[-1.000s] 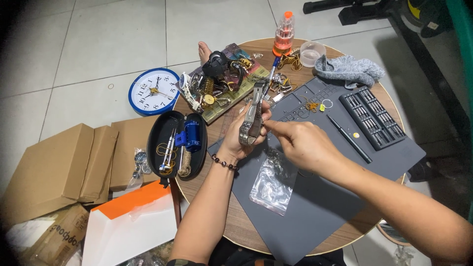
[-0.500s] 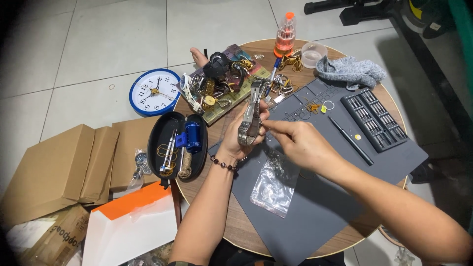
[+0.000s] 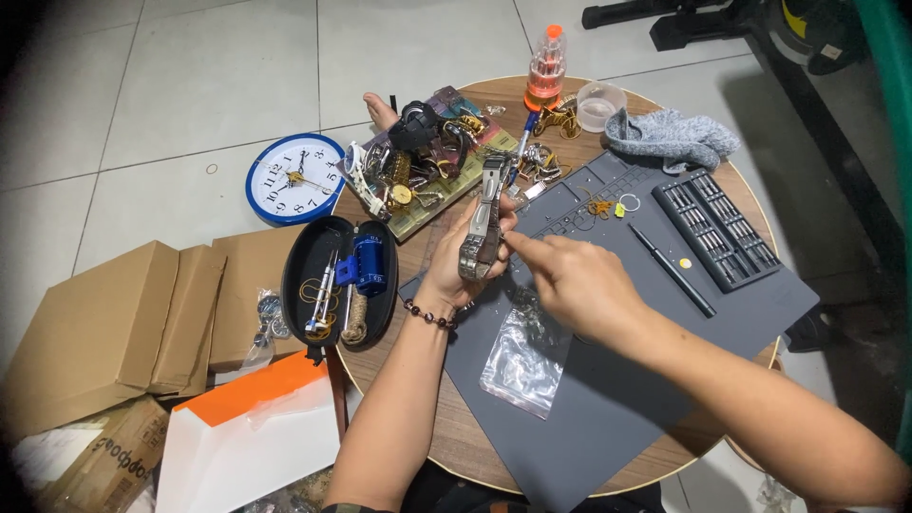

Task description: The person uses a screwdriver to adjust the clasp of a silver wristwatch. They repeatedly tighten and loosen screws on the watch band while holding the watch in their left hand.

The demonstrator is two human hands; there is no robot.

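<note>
Left hand (image 3: 456,271) raised above round wooden table (image 3: 446,432), fingers curled shut around metal wristwatch (image 3: 483,220), held upright with bracelet running up past fingertips. Bead bracelet (image 3: 429,314) on left wrist. Right hand (image 3: 579,285) just beside the left, to its right, loosely half-closed, holding nothing, index finger extended and touching lower part of the watch near the case.

Directly beneath right hand: clear plastic bag (image 3: 525,356) lying flat on grey work mat (image 3: 665,370). Farther right of right hand, on same mat: thin black tool (image 3: 673,270), then black tray of screwdriver bits (image 3: 717,228); small yellow piece (image 3: 685,263) between them. Beyond both hands: heap of watches and gold-coloured parts (image 3: 427,161), blue-handled screwdriver (image 3: 522,142), orange-topped bottle (image 3: 546,66), clear plastic cup (image 3: 600,103), grey cloth (image 3: 670,138).

Left of left hand: open black oval case (image 3: 304,275) at table edge, holding small tools and a blue cylinder. Farther left, on tiled floor: blue-rimmed wall clock (image 3: 296,178), cardboard boxes (image 3: 114,323), orange-and-white box (image 3: 247,432). Bare foot (image 3: 378,109) visible beyond table edge.
</note>
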